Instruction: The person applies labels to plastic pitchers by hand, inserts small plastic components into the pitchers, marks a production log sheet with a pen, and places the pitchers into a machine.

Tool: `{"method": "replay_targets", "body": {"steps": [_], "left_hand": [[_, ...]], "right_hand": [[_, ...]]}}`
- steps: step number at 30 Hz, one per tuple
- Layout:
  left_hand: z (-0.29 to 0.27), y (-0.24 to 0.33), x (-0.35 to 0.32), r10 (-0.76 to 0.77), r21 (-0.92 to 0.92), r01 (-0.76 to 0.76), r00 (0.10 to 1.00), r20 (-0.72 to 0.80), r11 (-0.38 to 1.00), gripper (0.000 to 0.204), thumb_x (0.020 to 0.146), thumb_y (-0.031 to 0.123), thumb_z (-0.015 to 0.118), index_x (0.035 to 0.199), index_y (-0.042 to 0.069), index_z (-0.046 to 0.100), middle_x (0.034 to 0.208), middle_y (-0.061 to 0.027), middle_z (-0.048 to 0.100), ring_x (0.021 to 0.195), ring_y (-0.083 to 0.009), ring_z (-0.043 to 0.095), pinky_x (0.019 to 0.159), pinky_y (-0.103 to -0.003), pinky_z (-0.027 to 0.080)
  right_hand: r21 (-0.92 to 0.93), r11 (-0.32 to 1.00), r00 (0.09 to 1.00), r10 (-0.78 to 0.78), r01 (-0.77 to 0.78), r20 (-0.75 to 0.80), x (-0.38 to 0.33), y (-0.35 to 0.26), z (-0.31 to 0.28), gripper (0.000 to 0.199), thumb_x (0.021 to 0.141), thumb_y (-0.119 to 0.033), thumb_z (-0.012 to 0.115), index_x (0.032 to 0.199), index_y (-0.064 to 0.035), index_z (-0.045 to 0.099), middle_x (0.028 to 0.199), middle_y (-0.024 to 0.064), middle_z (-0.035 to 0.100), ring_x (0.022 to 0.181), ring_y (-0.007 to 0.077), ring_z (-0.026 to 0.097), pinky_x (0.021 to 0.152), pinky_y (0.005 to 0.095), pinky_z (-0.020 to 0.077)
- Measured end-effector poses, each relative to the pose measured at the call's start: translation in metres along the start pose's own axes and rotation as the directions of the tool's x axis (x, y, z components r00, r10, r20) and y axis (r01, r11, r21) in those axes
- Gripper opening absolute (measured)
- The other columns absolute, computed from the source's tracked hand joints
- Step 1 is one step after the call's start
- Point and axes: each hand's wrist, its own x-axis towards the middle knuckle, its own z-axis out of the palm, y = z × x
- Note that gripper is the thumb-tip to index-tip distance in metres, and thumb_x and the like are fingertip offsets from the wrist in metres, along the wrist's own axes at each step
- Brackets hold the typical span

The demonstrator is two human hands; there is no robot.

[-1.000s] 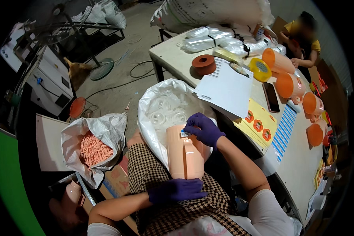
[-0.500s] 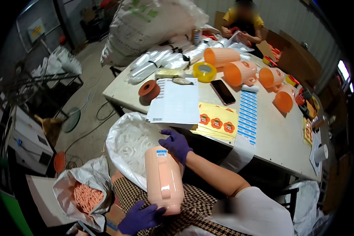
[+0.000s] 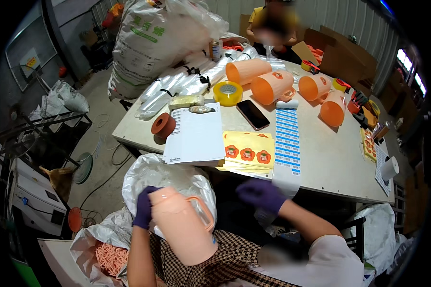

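Observation:
A peach plastic jug body [image 3: 179,227] with a loop handle lies tilted above my lap. Its narrow end points away from me, and a small blue label [image 3: 214,240] shows near its wide end. My left hand [image 3: 144,206], in a purple glove, is closed around the narrow end; its fingertips are partly hidden. The right hand [image 3: 262,196], also purple-gloved, is apart from the jug, just below the table's front edge near the hanging backing of a blue-and-white label strip [image 3: 288,138]. Its fingers are blurred.
On the table [image 3: 335,162] lie yellow sticker sheets [image 3: 249,165], white papers [image 3: 196,136], a phone [image 3: 253,115], yellow tape [image 3: 228,93] and several orange jugs [image 3: 273,87]. A white bag [image 3: 143,172] stands by my lap; another holds peach parts [image 3: 111,259]. Someone sits across.
The jug has turned end for end, its narrow end now away from me. My left hand has risen with that end. My right hand has let go and moved right, toward the table edge.

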Motion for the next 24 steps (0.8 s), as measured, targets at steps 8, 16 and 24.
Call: {"method": "replay_targets", "body": {"steps": [8,16,24], "left_hand": [[0.052,-0.054,0.01,-0.067,0.177,0.041,0.988,0.142,0.983,0.036,0.082,0.019,0.075,0.113,0.003,0.066,0.112,-0.015,0.069,0.104,-0.029,0.066,0.09,-0.038,0.052],[0.04,-0.017,0.012,-0.318,-0.02,0.318,0.941,-0.118,0.948,0.047,0.089,0.002,0.05,0.136,0.0,0.055,0.125,-0.0156,0.064,0.104,-0.0209,0.065,0.091,-0.032,0.052],[0.161,0.147,0.052,0.367,0.379,-0.407,0.913,0.176,0.831,0.055,0.081,-0.012,0.045,0.134,0.002,0.056,0.127,-0.0188,0.063,0.116,-0.0306,0.062,0.103,-0.037,0.047]], "right_hand": [[-0.479,0.872,0.903,-0.124,-0.098,-0.411,0.069,0.103,-0.09,0.031,0.078,-0.018,0.079,0.104,-0.0031,0.072,0.101,0.0144,0.063,0.097,0.0312,0.062,0.087,0.0384,0.0511],[-0.263,0.93,0.86,0.095,-0.256,-0.5,0.071,0.084,-0.083,0.027,0.08,-0.017,0.078,0.102,-0.0026,0.073,0.101,0.0139,0.069,0.096,0.0297,0.066,0.085,0.038,0.054],[-0.487,0.868,0.917,-0.111,-0.099,-0.383,0.058,0.091,-0.089,0.026,0.081,-0.019,0.077,0.102,-0.0044,0.073,0.107,0.0131,0.07,0.096,0.03,0.066,0.086,0.037,0.0545]]}}
